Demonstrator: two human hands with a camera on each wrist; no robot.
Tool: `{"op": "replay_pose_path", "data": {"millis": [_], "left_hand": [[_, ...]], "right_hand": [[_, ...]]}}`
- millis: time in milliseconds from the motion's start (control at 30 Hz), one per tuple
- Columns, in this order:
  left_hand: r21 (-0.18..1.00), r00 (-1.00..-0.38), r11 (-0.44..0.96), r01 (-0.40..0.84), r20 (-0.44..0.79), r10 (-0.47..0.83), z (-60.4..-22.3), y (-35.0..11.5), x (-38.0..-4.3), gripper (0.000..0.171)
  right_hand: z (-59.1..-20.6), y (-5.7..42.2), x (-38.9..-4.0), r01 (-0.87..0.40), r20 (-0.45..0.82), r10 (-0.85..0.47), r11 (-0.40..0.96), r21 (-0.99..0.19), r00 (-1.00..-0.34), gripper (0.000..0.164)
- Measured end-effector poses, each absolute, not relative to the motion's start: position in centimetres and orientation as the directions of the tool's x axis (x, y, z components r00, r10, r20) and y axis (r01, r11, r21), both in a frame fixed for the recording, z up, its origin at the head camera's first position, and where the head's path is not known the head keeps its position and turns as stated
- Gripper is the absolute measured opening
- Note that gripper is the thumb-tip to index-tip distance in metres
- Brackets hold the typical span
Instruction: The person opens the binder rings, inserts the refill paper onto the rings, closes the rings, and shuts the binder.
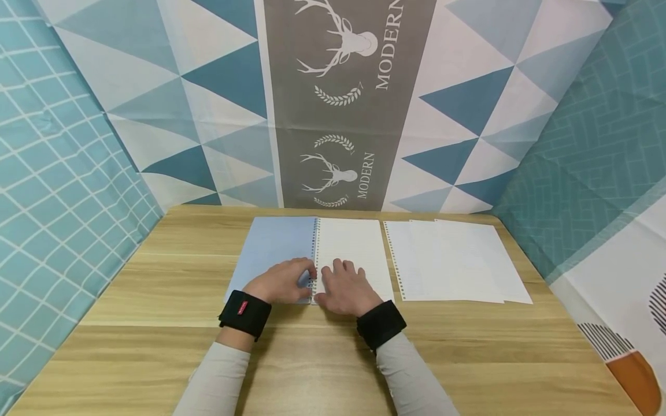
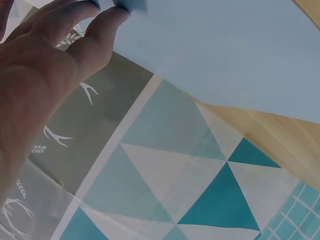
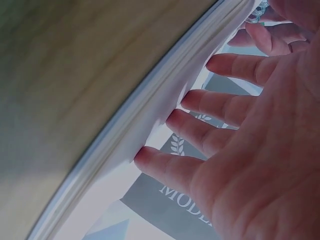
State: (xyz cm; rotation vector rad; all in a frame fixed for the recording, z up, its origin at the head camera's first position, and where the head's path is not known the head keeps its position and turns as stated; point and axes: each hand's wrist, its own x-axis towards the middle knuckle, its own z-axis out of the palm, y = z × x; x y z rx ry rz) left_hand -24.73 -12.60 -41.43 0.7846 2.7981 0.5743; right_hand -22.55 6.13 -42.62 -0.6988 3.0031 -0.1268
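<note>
A spiral notebook lies open on the table, its blue cover (image 1: 278, 242) on the left and its white lined pages (image 1: 354, 240) on the right. My left hand (image 1: 283, 281) reaches over the cover to the ring binding (image 1: 315, 248), its fingers loosely bent. A gap shows between thumb and forefinger there. On the right, my right hand (image 1: 346, 289) rests on the pages near the binding. In the right wrist view its spread fingers (image 3: 170, 167) touch the top sheet with their tips. The thick page stack (image 3: 110, 145) shows edge-on beneath them.
Several loose punched sheets (image 1: 442, 260) lie overlapped to the right of the notebook. Patterned cloth (image 1: 333, 115) hangs behind the wooden table (image 1: 156, 323) and along both sides. A black band (image 1: 244, 314) wraps the left wrist, another band (image 1: 381, 325) the right.
</note>
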Motion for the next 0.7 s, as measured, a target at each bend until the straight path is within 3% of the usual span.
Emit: {"op": "replay_pose_path", "data": {"millis": [700], "left_hand": [[0.392,-0.855,0.8,0.454,-0.061,0.514,-41.58,-12.54,-24.48,0.026]], "right_hand": [[-42.73,6.16,-22.53,-0.435,-0.02,-0.439,0.895,-0.103,-0.898,0.048]]}}
